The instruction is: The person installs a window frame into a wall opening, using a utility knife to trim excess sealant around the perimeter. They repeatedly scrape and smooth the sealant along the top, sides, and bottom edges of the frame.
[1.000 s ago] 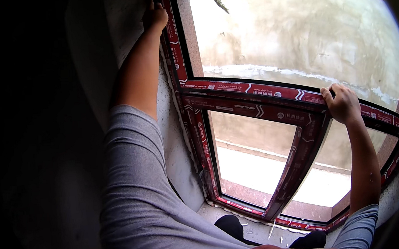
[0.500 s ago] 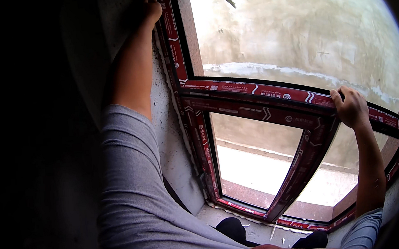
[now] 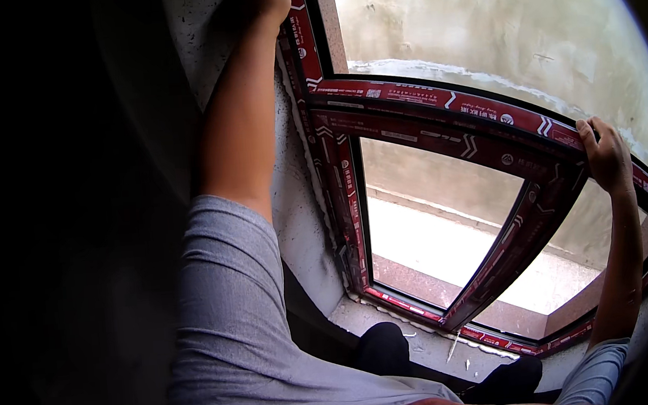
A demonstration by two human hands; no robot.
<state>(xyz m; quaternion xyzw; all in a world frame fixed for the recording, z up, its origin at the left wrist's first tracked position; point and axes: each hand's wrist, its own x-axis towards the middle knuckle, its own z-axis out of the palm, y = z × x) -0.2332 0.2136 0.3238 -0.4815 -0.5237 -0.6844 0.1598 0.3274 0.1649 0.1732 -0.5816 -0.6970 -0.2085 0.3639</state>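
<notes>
The right hand grips the crossbar; the left hand is at the frame, its grip unclear.

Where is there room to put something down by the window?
Maybe the left end of the pale ledge, between wall, window frame and dark left leg. Toward the right leg, white scraps clutter it. The right hand crowds the frame.

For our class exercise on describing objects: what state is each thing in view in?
Left hand, at the frame's left side; grip unclear.
Right hand, curled over the crossbar.
Frame, red film on.
Crossbar, red film on.
Lower-left sash, open or shut: cannot tell.
Sill, littered with small bits.
Left sleeve, creased.
</notes>
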